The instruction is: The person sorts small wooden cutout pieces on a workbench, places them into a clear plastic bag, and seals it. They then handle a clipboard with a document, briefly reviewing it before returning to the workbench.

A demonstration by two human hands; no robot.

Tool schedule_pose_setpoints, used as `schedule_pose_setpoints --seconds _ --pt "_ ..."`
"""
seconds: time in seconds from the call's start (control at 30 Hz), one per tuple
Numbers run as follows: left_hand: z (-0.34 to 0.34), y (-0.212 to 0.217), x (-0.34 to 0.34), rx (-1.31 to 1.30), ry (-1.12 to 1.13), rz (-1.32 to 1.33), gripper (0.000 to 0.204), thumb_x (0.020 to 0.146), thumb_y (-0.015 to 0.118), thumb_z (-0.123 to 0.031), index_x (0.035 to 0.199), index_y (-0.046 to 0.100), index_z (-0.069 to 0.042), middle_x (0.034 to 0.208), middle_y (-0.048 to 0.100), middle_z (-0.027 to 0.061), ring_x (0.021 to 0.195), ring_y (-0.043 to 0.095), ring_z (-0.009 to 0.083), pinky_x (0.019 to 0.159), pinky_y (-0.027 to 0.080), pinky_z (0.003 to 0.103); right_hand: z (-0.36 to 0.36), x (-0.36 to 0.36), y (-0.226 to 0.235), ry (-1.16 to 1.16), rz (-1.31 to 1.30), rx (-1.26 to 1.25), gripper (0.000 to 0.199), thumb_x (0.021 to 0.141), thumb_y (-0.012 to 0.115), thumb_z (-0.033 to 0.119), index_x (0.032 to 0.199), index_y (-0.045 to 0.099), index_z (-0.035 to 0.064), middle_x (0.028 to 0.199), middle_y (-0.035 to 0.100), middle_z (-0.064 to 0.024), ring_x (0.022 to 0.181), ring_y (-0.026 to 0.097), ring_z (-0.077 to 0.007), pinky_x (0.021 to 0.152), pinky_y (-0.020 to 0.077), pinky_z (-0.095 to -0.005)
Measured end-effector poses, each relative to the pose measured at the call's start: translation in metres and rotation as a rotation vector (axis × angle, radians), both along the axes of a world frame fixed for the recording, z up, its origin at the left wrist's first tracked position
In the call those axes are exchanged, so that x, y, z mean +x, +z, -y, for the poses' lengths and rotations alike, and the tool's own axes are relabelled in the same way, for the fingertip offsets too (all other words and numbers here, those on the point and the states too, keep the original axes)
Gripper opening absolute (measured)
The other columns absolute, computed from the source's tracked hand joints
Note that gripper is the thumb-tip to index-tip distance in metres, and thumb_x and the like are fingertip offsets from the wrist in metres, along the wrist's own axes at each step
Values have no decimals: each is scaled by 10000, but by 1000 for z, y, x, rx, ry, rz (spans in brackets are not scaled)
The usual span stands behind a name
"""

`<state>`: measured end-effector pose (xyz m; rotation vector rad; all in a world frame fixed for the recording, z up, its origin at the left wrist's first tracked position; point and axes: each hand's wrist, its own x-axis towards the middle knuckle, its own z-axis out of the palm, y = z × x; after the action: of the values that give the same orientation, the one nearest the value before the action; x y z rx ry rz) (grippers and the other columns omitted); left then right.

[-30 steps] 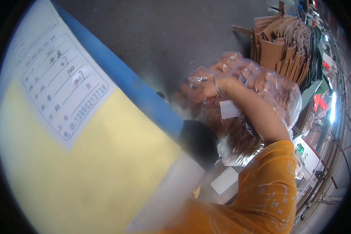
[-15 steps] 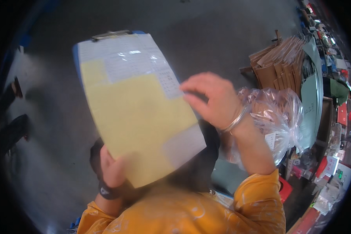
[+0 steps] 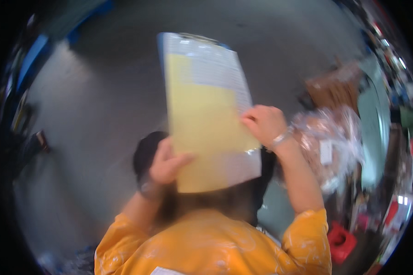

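Note:
A blue clipboard (image 3: 161,48) with a metal clip at its far end is held up in front of me, tilted. White printed sheets (image 3: 215,71) lie on it, with a large yellow sheet (image 3: 202,121) over most of them; glare suggests a shiny clear cover. My left hand (image 3: 166,162) grips the near left edge, thumb on the front and the other fingers mostly hidden behind. Curled at the right edge, my right hand (image 3: 265,124) has its thumb and fingertips pinched against the papers' margin. Motion blurs the fingertips slightly.
At my right sits a clear plastic bag (image 3: 326,146) of brownish contents with a white label. Stacked brown cardboard (image 3: 337,89) and a pale green panel (image 3: 374,123) stand beyond it. A red plastic item (image 3: 342,243) is at lower right. A person's shoe (image 3: 42,141) shows far left.
The clipboard has shifted right in the view and turned more upright, with my left hand along. My right hand's thumb and fingers, apart before, have closed at the papers' right edge.

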<state>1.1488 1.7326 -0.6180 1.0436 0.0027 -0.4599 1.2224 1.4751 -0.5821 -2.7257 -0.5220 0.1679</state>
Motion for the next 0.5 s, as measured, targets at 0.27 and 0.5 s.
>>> schedule_pose_setpoints --seconds 0.27,0.5 --pt "16 -17 -1 5 -14 279 444 795 603 -71 1217 495 16 1100 602 58 1003 525 108 874 442 287 1 15 -2 99 -51 -79 163 709 647 165 656 635 12 663 619 -162 627 581 -346 646 432 -436" --pt "17 -18 -1 -81 -24 301 490 755 563 -85 1222 472 35 1051 605 73 976 543 127 843 458 300 9 10 -25 71 33 -32 81 687 638 73 683 602 1 649 602 -157 622 578 -334 619 448 -421"
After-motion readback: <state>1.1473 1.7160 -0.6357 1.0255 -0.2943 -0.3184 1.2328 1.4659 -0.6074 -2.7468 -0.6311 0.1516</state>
